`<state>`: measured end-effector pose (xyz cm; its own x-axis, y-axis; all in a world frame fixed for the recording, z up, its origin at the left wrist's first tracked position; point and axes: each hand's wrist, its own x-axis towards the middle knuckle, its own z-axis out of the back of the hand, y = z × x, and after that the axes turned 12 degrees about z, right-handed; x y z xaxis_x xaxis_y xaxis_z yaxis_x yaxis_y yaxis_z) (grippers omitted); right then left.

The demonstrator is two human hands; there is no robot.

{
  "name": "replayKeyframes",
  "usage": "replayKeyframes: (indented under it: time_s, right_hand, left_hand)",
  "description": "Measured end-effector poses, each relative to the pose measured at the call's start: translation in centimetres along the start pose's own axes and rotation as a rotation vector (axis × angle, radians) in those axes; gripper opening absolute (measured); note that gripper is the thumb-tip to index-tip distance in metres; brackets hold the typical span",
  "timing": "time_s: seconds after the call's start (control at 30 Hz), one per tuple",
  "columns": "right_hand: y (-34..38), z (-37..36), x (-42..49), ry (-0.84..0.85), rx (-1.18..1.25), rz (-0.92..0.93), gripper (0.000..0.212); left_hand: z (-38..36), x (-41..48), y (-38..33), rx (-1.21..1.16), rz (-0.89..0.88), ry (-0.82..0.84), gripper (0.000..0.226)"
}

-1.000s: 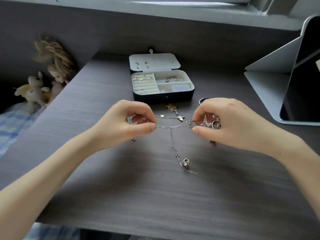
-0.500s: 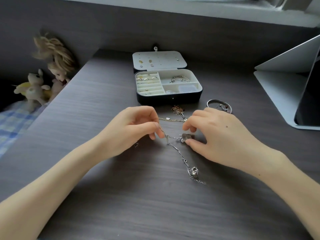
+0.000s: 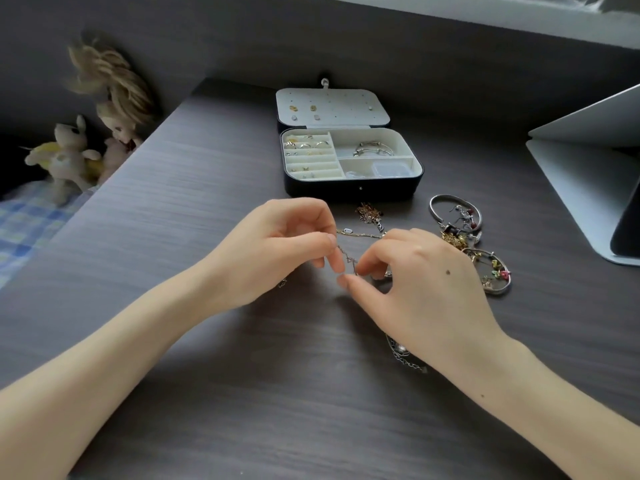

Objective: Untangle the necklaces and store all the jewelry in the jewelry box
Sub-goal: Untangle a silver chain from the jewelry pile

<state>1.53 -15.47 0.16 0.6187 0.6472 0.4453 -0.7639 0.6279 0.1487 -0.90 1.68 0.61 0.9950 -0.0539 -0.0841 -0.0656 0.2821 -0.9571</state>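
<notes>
Head: jewelry box (image 3: 353, 189) on dark desk (image 3: 180, 209).

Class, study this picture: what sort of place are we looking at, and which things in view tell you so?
Probably a bedroom at home: a wood-grain desk, with a doll and a soft toy beside it by a checked cloth, maybe bedding, and an open jewelry box on the desk.

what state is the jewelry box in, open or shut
Open: the jewelry box has its lid folded back, and rings and a bangle show inside.
</notes>
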Motion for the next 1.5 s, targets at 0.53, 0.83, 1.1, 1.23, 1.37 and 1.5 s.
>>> replayKeyframes:
  time_s: [0.53,0.83,1.1,1.23,1.37,1.5]
  right_hand:
    - [-0.6,0.7,0.0,0.021,0.094,-0.013,0.011]
    - [-1.7,2.3,0.2,0.177,0.555,-0.264,0.012]
    - [-2.1,2.4,0.5,0.182,0.745,-0.410,0.017]
    - [-2.4,2.3,0.7,0.174,0.740,-0.395,0.018]
    - [-2.8,2.5,1.0,0.239,0.624,-0.314,0.018]
    - [-2.9,1.9,1.4,0.280,0.421,-0.229,0.019]
  left_hand:
    - [0.0,0.0,-0.1,-0.048,0.005,0.028,0.012]
    - [-0.1,-0.2,0.0,-0.033,0.061,0.036,0.013]
    - [-0.3,-0.3,-0.1,-0.122,0.066,0.038,0.010]
    - [-0.5,-0.4,-0.1,-0.153,0.066,0.044,0.008]
    - [-0.8,-0.5,-0.1,-0.117,0.063,0.061,0.016]
    - [-0.9,-0.6,-0.4,-0.118,0.059,0.071,0.025]
